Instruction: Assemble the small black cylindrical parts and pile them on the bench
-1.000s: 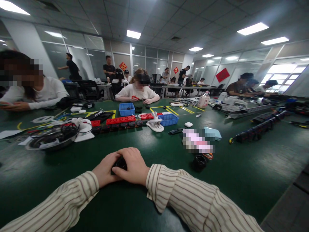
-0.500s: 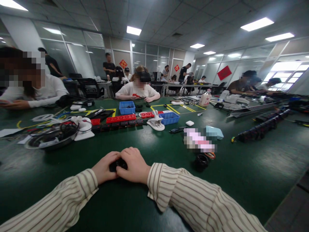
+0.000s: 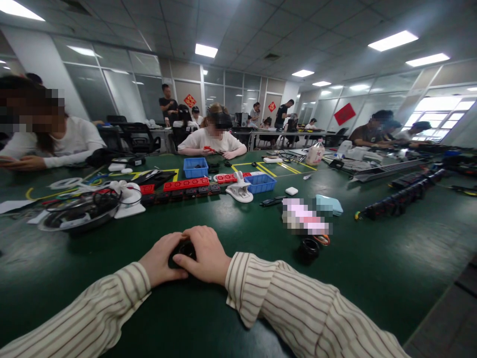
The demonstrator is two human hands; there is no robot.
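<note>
- One broad green table (image 3: 391, 278) is strewn with items; on its smooth, shiny top, a dropped piece could be sent sliding.
- Farther left, a metal basin (image 3: 78, 227) is piled with black cable (image 3: 104, 196); loose loops could be snagged if an arm were swept that way.
- Near the centre, the left hand (image 3: 164, 256) and right hand (image 3: 206, 253) are curled toward each other, thumbs in front, around one object. Most fingertips are hidden, so how firmly it is pressed cannot be told; a slip could be caused by uneven pressure.
- Between the palms, just above or on the table, the black object (image 3: 186, 249) is largely covered; by this, a misjudged angle could be concealed.
- To the right, a black ring (image 3: 309, 247) could be knocked by an outward elbow.
- Beyond it, a small white case (image 3: 291, 191) could be nudged by a far reach.
</note>
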